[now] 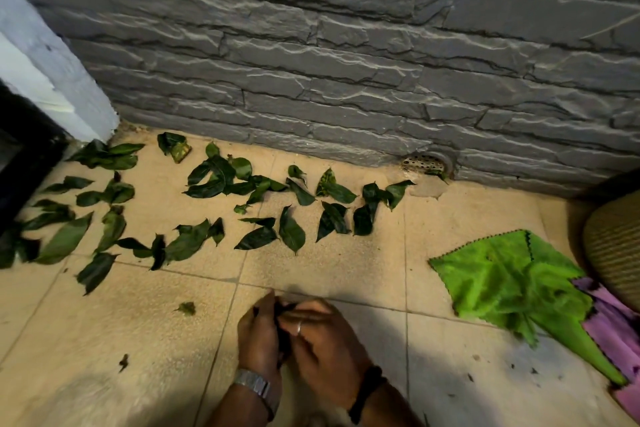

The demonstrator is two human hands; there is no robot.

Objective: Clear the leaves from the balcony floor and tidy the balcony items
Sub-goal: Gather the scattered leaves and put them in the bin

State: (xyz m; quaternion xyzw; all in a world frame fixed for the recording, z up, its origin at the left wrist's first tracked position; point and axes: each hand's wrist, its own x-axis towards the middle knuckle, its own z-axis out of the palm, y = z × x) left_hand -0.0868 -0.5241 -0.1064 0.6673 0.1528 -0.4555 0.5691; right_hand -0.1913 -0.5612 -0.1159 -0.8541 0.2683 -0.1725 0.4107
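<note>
Several dark green leaves [291, 231] lie scattered over the beige tiled floor [346, 267] along the foot of the grey stone wall, from the left edge to the middle. At the bottom centre my left hand [259, 336] and my right hand [325, 340] meet over the floor. Both hold a small dark bunch of leaves [283, 336] between them, mostly hidden by the fingers. A small leaf scrap [187, 308] lies just left of my hands, and another scrap [123, 361] lies nearer the lower left.
A green cloth [509, 274] lies spread on the floor at the right, over a purple cloth [616, 326]. A round woven basket [616, 246] sits at the right edge. A drain grate [425, 163] is set at the wall's foot. A dark frame [24, 163] stands at left.
</note>
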